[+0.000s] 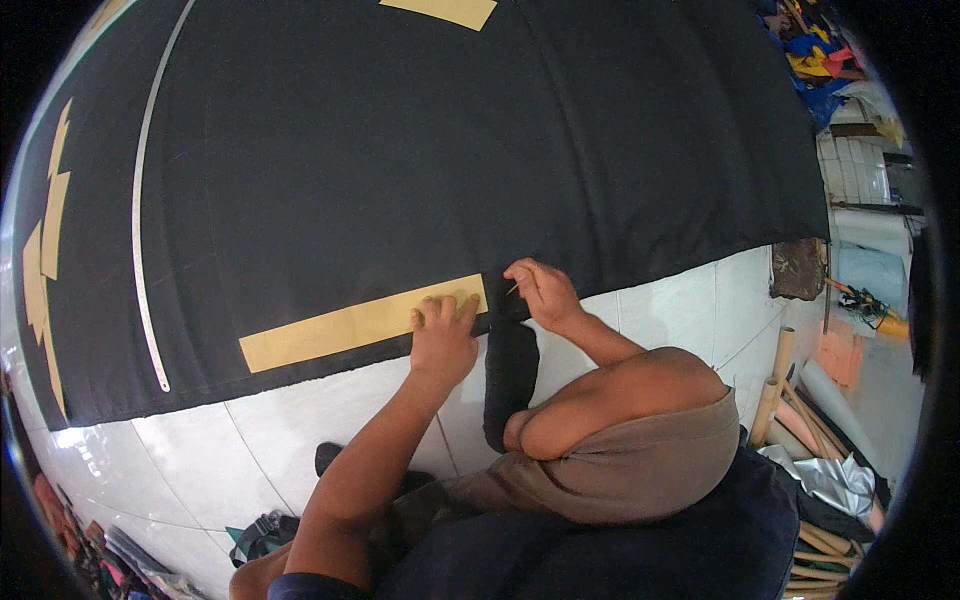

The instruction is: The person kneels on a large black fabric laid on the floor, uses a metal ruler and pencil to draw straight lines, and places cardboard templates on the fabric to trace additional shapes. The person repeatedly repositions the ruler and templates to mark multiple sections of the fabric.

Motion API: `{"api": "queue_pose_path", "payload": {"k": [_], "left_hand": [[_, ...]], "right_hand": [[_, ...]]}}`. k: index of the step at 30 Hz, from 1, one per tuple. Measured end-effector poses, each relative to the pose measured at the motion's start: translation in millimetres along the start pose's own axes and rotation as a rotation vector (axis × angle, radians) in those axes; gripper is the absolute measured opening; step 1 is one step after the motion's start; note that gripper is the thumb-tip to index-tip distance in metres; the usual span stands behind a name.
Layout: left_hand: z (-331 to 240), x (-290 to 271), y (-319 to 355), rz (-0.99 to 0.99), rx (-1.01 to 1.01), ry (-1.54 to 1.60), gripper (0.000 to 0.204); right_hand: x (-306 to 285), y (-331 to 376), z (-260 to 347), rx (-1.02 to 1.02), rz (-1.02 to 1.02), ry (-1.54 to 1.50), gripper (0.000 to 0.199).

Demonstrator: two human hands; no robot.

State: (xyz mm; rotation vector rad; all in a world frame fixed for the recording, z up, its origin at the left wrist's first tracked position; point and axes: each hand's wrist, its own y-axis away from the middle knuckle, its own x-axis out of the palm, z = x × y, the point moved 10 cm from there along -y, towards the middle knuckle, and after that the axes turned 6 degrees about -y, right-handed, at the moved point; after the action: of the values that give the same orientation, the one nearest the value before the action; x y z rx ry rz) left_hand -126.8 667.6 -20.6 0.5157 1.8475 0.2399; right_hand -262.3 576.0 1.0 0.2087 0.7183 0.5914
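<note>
A large sheet of black cloth point(370, 160) lies spread out in front of me. Along its near edge rests a long tan paper strip point(350, 325), set at a slight slant. My left hand point(445, 335) presses on the strip near its right end, fingers spread and holding nothing. Just right of that end, over the cloth, my right hand point(545, 292) pinches a thin pale stick point(513, 289); its exact kind is too small to tell.
A long metal ruler point(137, 200) lies on the cloth at the left, with several tan paper pieces point(57, 225) beyond it. Another tan piece point(445, 10) is at the far edge. Cardboard tubes point(770, 400) and cloth scraps point(815, 50) crowd the right. White floor tiles point(190, 460) show nearer me.
</note>
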Motion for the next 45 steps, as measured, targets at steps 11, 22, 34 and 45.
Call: {"api": "queue_pose_path", "payload": {"k": [11,22,34,45], "left_hand": [[-1.2,3.5,-1.2,0.016,-0.023,-0.059,0.068],[-2.4,5.0,-2.5,-0.003,-0.025,-0.102,0.064],[-1.3,7.4,-5.9,0.053,-0.041,-0.094,0.06],[-1.8,2.4,1.5,-0.106,0.004,-0.093,0.064]], "right_hand": [[26.1,18.2,5.0,-0.214,0.019,0.012,0.025],[26.6,19.8,9.2,-0.325,-0.027,0.056,0.02],[33.9,28.1,26.2,-0.581,-0.037,0.211,0.02],[-4.5,-4.8,16.0,-0.301,-0.137,0.0,0.02]]}}
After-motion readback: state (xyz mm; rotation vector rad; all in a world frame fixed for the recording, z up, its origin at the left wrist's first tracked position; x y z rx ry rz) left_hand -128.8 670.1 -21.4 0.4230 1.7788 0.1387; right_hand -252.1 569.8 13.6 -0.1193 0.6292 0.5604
